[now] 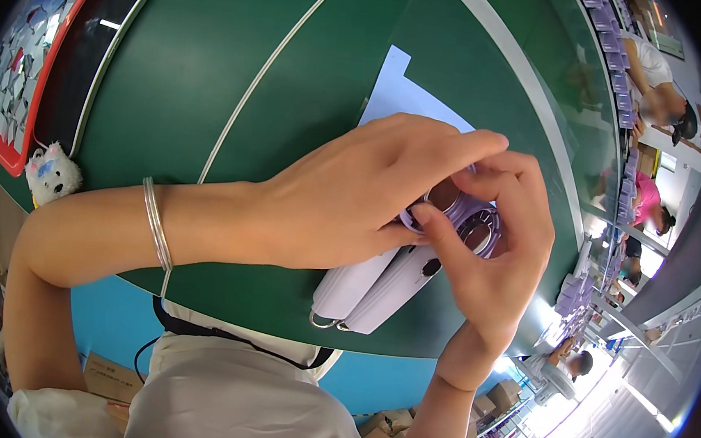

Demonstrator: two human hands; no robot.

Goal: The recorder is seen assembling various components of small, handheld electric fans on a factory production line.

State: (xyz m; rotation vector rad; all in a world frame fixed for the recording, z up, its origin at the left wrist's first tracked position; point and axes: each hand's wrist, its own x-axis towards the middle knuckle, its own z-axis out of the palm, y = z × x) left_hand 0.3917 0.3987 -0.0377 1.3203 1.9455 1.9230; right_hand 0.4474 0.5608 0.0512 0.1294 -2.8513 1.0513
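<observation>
Two pale lavender handheld devices lie side by side on the green table: a left device [350, 291] and a right device [394, 292]. Each has a long slim handle with a metal wire loop at its lower end and a round purple-rimmed head with a dark disc. My left hand [361, 183] reaches across from the left, closed at the left device's head, its fingertips partly hidden. My right hand [509, 240] curls around the heads from the right, thumb pressed near the left head's rim. A pale blue flat sheet [413, 100] lies beyond my hands, partly covered.
At the far left stands a red tray [21, 162] of shiny silvery pieces, beside a dark phone [91, 59] with a white plush charm [55, 175]. A line of purple holders [615, 42] runs along the right, with several people behind it. Cardboard boxes [388, 424] lie below the table.
</observation>
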